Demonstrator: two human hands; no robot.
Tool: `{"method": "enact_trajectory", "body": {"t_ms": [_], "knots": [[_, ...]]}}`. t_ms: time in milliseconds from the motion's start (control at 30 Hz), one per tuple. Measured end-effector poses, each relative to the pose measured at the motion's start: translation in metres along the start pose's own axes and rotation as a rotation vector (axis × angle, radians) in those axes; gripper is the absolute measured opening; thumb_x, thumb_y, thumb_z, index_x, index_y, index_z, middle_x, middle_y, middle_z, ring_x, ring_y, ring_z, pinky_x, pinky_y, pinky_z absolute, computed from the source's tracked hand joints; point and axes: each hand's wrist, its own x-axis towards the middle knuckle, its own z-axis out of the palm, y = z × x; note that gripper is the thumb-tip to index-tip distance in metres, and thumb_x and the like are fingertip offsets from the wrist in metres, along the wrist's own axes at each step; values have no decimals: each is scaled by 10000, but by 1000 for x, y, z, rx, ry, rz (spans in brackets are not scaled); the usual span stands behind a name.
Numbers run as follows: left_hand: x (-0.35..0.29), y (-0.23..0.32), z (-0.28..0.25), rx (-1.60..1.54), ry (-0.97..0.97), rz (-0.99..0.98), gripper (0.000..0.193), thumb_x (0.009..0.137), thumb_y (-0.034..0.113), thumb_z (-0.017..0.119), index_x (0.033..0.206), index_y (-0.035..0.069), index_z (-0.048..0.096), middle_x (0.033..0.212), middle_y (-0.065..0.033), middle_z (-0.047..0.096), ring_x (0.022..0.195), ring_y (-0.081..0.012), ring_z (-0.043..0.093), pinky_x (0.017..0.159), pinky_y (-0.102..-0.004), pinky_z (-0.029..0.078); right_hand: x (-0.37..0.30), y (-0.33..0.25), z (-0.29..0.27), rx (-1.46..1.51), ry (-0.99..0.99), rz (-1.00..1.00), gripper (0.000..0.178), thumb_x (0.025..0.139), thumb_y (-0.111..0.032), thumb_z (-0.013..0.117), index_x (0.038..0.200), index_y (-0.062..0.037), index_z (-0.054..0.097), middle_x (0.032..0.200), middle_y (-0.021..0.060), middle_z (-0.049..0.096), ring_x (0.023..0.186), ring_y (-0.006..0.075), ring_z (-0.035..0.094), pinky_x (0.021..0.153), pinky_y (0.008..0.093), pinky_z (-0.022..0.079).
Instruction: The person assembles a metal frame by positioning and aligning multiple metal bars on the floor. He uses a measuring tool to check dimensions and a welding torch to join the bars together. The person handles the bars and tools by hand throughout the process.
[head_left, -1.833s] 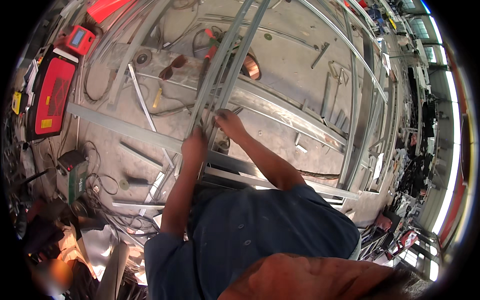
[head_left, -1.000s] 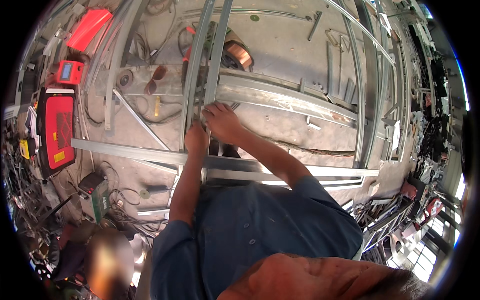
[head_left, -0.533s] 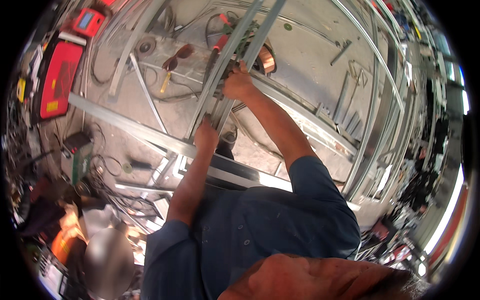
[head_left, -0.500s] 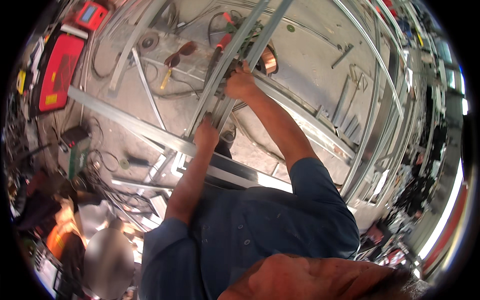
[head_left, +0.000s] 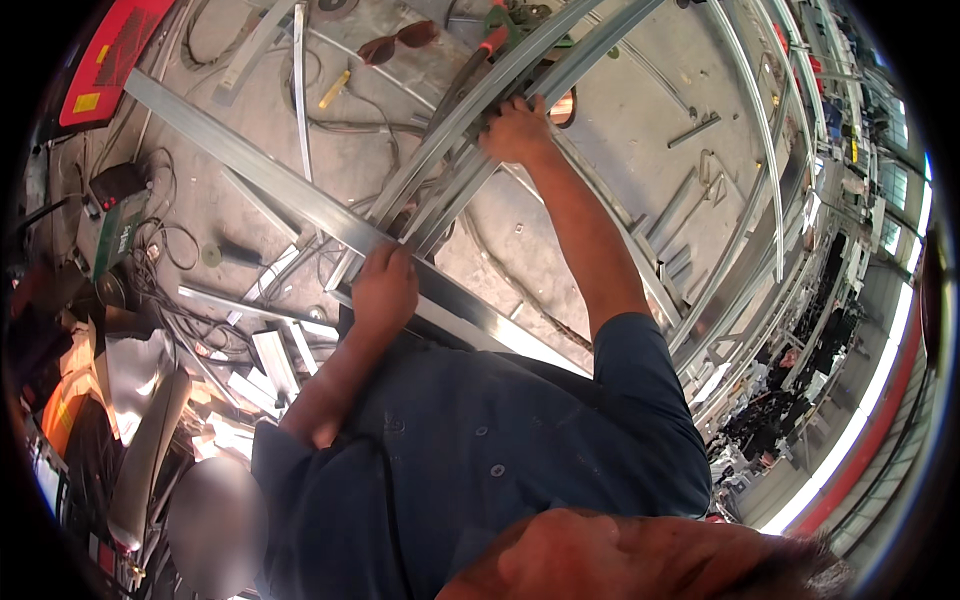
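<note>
Two long grey metal bars (head_left: 440, 137) run side by side away from me and meet a crosswise metal bar (head_left: 240, 160) near my body. My left hand (head_left: 387, 285) lies at that joint, its fingers curled over the crosswise bar. Farther off, my right hand (head_left: 517, 132) grips the right one of the paired bars, fingers bent over its top edge. Its fingertips are partly hidden between the bars. Just beyond that hand, a copper-coloured coil (head_left: 564, 108) shows under the bar.
Sunglasses (head_left: 398, 42) and a yellow-handled tool (head_left: 335, 90) lie on the work surface to the left. A red machine (head_left: 112, 55) stands at far left, with a green box (head_left: 116, 228) and tangled cables below it. Long metal profiles (head_left: 745, 95) line the right side.
My left hand has moved from the paired bars back toward me, onto the crosswise bar. My right hand stays on the paired bars. The whole view has shifted.
</note>
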Motion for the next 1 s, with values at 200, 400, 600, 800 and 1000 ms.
{"method": "enact_trajectory", "body": {"t_ms": [200, 400, 600, 800, 1000], "knots": [[-34, -30, -15, -47, -72, -210, 275, 838, 78, 641, 1112, 90, 633, 1076, -128, 644, 1004, -353, 627, 806, -463, 541, 2, -7, -1, 22, 25, 71, 568, 890, -497, 521, 1303, -130, 653, 1454, 111, 505, 1416, 272, 346, 1192, 597, 99], [-14, -10, -7, 1, -25, 73, 269, 805, 90, 646, 1074, 81, 644, 1053, -98, 648, 992, -317, 625, 783, -419, 552, 6, -8, 7, 1, 63, 88, 584, 884, -515, 537, 1315, -136, 646, 1459, 105, 502, 1423, 273, 337, 1191, 599, 85], [29, 2, 18, 100, 6, 246, 257, 799, 106, 631, 1052, 66, 634, 1051, -88, 634, 970, -307, 624, 772, -419, 555, 5, -9, 12, -25, 114, 86, 541, 891, -501, 546, 1272, -140, 679, 1426, 101, 529, 1413, 280, 346, 1179, 622, 82], [66, 3, 39, 273, -107, 195, 319, 828, 96, 593, 1144, 53, 620, 1136, -129, 637, 1004, -333, 627, 791, -411, 562, 3, -13, 8, 58, 121, 109, 490, 862, -456, 591, 1196, -123, 721, 1388, 101, 559, 1387, 279, 372, 1187, 604, 86], [76, -2, 56, 368, -182, 169, 327, 856, 88, 560, 1175, 27, 600, 1225, -161, 616, 1024, -335, 641, 778, -410, 580, 3, -13, 13, 90, 210, 122, 435, 840, -411, 613, 1132, -119, 751, 1349, 98, 579, 1362, 270, 394, 1191, 601, 76]]}}
